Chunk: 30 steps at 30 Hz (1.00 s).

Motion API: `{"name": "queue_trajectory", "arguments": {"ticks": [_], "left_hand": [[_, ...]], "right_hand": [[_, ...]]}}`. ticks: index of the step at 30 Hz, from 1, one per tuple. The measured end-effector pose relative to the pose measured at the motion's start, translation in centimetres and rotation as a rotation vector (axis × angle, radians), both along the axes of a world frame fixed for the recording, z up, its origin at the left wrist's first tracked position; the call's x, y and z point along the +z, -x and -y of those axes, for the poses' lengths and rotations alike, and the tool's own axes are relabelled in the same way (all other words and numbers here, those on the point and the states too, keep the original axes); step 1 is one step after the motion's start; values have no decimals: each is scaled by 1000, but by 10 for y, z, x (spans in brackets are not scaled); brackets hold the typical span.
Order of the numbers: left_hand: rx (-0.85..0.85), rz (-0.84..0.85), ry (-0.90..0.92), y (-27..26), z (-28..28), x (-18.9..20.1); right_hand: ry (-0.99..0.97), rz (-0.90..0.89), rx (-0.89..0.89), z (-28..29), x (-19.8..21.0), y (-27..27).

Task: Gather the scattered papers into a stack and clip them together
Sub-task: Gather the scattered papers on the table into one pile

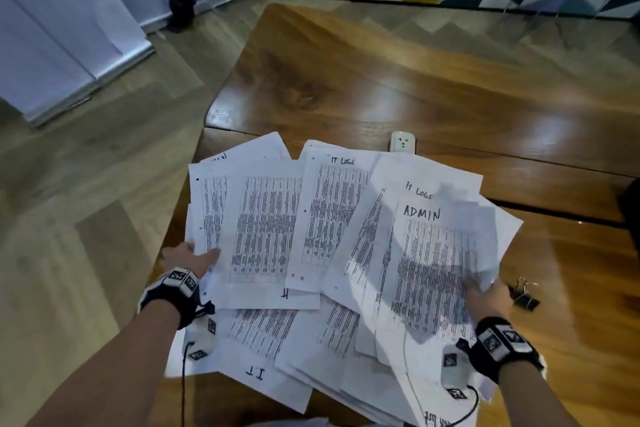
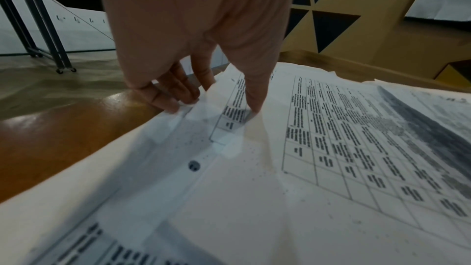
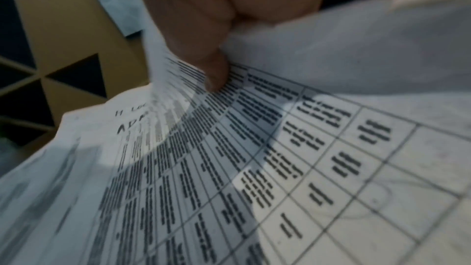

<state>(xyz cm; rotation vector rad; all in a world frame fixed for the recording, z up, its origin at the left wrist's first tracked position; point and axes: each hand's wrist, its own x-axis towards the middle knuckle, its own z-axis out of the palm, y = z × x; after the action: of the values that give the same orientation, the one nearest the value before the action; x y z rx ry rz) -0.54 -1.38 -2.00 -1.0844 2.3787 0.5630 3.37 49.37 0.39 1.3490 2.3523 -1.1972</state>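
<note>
Head view: the papers lie fanned across the near end of the wooden table, most with long axes running near-to-far and headings at the far end; a few near sheets are turned the other way. The left hand sits at the spread's left edge, the right hand at its right edge, holding the sheet headed ADMIN. The binder clip lies on the table just right of the right hand, which is clearly the nearer; its axis is too small to read.

Left wrist view: thumb presses on top of the sheets, fingers curl under the edge, pinching it. The pile extends rightward from this grip.

Right wrist view: thumb clamps several lifted sheets, blurred; the lower fingers are hidden. The pile extends leftward, so judged next: sweep inward.
</note>
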Motion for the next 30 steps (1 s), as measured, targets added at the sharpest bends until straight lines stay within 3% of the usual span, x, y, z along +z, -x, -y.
{"name": "queue_trajectory", "arguments": {"ticks": [6,10,14,18,22,24,26,28,30], "left_hand": [[25,-303,-134,-3,-22,9],[-84,-384,-185,-9,-39,13],[-164,-350,-296,-13,-56,4],[-165,-194,-455,-10,-69,4],[77,-110,-559,3,-84,16],[332,-264,-722,13,-92,29],[503,-423,-733,19,-94,35],[480,-491,-589,22,-90,39],[322,-374,-544,18,-83,37]], "right_hand": [[124,-163,-177,-3,7,-9],[195,-187,-134,10,16,-4],[148,-168,-15,35,11,6],[63,-106,123,62,1,17],[198,-47,206,97,-5,30],[243,-7,271,111,-4,38],[248,40,324,123,0,44],[267,-1,294,127,-1,48],[282,-42,213,123,-1,47]]}}
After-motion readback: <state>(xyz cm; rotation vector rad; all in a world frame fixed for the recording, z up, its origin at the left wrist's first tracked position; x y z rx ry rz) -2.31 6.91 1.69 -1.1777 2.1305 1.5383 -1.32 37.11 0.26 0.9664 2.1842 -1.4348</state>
